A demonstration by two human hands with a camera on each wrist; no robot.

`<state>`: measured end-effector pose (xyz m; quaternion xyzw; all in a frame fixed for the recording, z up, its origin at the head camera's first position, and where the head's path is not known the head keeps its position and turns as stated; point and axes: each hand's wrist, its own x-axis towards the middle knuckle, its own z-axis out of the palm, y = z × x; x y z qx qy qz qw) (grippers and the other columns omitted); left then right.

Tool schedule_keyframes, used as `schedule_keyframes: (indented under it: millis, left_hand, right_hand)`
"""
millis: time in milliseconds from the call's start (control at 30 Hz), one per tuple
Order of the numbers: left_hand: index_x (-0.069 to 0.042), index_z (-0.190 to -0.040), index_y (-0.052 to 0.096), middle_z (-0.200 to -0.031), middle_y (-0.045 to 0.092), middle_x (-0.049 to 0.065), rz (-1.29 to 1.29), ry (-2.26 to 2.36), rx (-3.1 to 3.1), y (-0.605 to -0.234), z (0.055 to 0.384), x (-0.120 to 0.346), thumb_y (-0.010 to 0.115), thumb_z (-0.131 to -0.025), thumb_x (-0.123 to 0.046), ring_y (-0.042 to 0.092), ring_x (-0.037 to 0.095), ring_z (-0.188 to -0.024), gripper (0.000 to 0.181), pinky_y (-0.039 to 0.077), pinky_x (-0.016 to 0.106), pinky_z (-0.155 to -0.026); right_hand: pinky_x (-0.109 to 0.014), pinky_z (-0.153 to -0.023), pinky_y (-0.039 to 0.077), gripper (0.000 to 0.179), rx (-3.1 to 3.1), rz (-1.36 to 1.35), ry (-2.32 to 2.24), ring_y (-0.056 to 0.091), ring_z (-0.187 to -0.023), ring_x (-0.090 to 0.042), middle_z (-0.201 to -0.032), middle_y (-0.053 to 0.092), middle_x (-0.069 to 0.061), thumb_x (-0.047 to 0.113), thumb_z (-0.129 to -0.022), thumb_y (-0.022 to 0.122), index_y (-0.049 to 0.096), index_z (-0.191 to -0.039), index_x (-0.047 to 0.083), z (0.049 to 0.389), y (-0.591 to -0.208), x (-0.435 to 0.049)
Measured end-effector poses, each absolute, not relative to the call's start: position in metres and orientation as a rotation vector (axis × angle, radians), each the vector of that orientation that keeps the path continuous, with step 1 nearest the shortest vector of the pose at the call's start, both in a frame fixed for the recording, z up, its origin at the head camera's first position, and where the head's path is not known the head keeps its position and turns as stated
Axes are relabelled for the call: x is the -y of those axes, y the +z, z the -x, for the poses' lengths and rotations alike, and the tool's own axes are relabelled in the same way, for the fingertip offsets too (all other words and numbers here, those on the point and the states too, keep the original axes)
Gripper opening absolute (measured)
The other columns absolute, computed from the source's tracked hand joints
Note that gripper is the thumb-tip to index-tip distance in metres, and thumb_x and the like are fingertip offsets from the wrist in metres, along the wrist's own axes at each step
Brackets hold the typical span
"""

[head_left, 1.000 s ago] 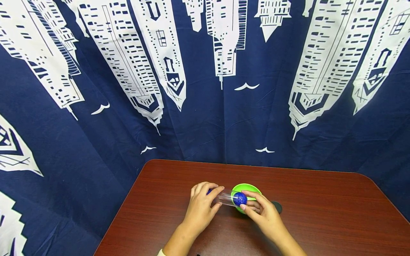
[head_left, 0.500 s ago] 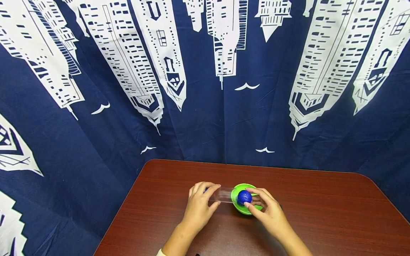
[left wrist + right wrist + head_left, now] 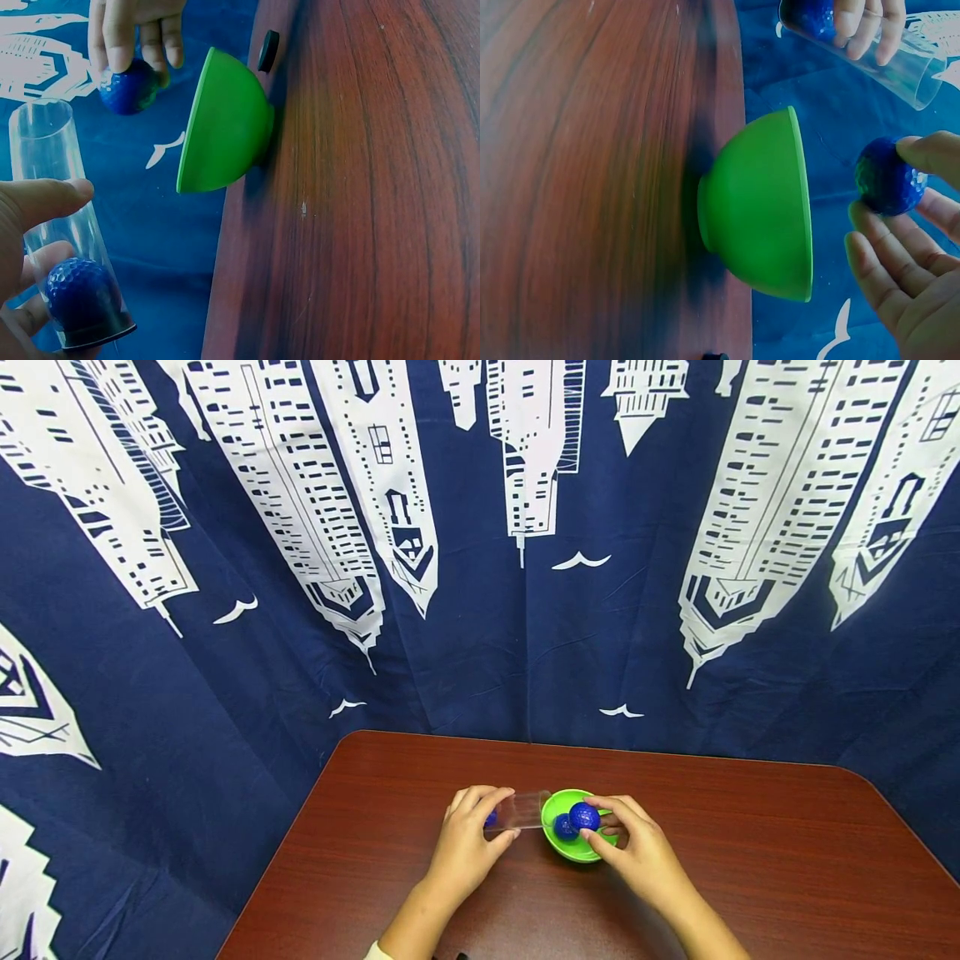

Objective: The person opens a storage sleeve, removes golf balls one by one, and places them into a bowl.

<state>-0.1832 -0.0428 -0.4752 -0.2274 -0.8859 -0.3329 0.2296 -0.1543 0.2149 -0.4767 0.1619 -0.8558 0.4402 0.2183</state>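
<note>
My left hand (image 3: 467, 835) grips a clear plastic tube (image 3: 49, 157), tilted, its open mouth toward the bowl. Inside the tube, at its dark-capped end, sits a blue golf ball (image 3: 81, 294). Between thumb and fingertips my right hand (image 3: 637, 847) pinches another blue golf ball (image 3: 889, 177). That ball is held above the rim of a green bowl (image 3: 757, 210), clear of the tube's mouth. In the head view a further blue ball (image 3: 565, 827) lies in the bowl, partly covered by the pinched one.
The bowl stands on a reddish-brown wooden table (image 3: 750, 843). A small black disc (image 3: 268, 51) lies on the table beside the bowl, hidden behind my right hand in the head view. Behind the table hangs a blue cloth (image 3: 480, 677) printed with white buildings.
My right hand has drawn its ball away from the tube's mouth, to the right and over the bowl. The ball in the bowl has come into sight. My left hand has hardly moved.
</note>
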Motion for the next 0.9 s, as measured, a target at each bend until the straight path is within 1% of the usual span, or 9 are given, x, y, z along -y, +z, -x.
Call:
schedule_keyframes:
  millis: [133, 300, 467, 567, 733, 800, 900]
  left_hand:
    - [-0.027, -0.127, 0.067, -0.120, 0.065, -0.008, 0.622, -0.978, 2.440, -0.475, 0.184, 0.043, 0.089, -0.077, -0.026, 0.056, 0.012, -0.113, 0.054, 0.049, 0.038, -0.099]
    - [-0.025, -0.127, 0.067, -0.121, 0.065, -0.007, 0.625, -1.039, 2.416, -0.476, 0.184, 0.042, 0.088, -0.078, -0.025, 0.057, 0.012, -0.113, 0.054, 0.052, 0.035, -0.096]
    - [-0.025, -0.127, 0.067, -0.120, 0.066, -0.007, 0.621, -1.079, 2.397, -0.476, 0.184, 0.041, 0.088, -0.078, -0.023, 0.057, 0.012, -0.111, 0.054, 0.053, 0.033, -0.094]
    - [-0.026, -0.127, 0.067, -0.120, 0.066, -0.008, 0.619, -1.087, 2.395, -0.475, 0.184, 0.041, 0.088, -0.078, -0.023, 0.056, 0.011, -0.110, 0.054, 0.053, 0.032, -0.093]
    - [-0.024, -0.127, 0.068, -0.120, 0.066, -0.007, 0.617, -1.095, 2.392, -0.475, 0.185, 0.041, 0.088, -0.078, -0.024, 0.057, 0.011, -0.110, 0.053, 0.053, 0.033, -0.093]
    - [-0.023, -0.127, 0.068, -0.120, 0.066, -0.006, 0.616, -1.097, 2.391, -0.474, 0.185, 0.041, 0.088, -0.078, -0.024, 0.057, 0.012, -0.110, 0.053, 0.053, 0.034, -0.093]
    - [-0.024, -0.127, 0.068, -0.119, 0.066, -0.006, 0.613, -1.102, 2.393, -0.474, 0.185, 0.041, 0.088, -0.078, -0.024, 0.057, 0.012, -0.111, 0.053, 0.053, 0.034, -0.094]
  right_hand:
    - [-0.033, -0.072, 0.062, 0.041, 2.413, -0.434, 1.130, 0.070, -0.087, -0.011, -0.106, 0.065, 0.001, 0.002, -0.080, 0.083, 0.069, -0.118, 0.005, 0.156, -0.477, -0.218]
    - [-0.029, -0.070, 0.060, 0.039, 2.481, -0.421, 0.986, 0.068, -0.084, -0.009, -0.104, 0.066, 0.002, 0.005, -0.079, 0.084, 0.070, -0.116, 0.007, 0.159, -0.477, -0.221]
    - [-0.027, -0.070, 0.057, 0.039, 2.574, -0.392, 0.836, 0.068, -0.081, -0.011, -0.103, 0.066, 0.002, 0.009, -0.078, 0.086, 0.071, -0.114, 0.010, 0.162, -0.476, -0.221]
    - [-0.030, -0.072, 0.058, 0.039, 2.631, -0.373, 0.737, 0.068, -0.084, -0.013, -0.104, 0.065, 0.001, 0.011, -0.078, 0.086, 0.071, -0.114, 0.010, 0.164, -0.474, -0.221]
    - [-0.040, -0.078, 0.059, 0.039, 2.721, -0.381, 0.573, 0.068, -0.089, -0.016, -0.105, 0.065, -0.002, 0.015, -0.078, 0.086, 0.071, -0.113, 0.009, 0.168, -0.471, -0.220]
    - [-0.041, -0.079, 0.059, 0.038, 2.756, -0.390, 0.529, 0.068, -0.089, -0.017, -0.104, 0.064, -0.003, 0.015, -0.078, 0.086, 0.070, -0.112, 0.009, 0.169, -0.470, -0.220]
    - [-0.040, -0.077, 0.059, 0.037, 2.791, -0.408, 0.480, 0.067, -0.086, -0.016, -0.103, 0.064, -0.004, 0.015, -0.077, 0.087, 0.071, -0.110, 0.008, 0.170, -0.468, -0.218]
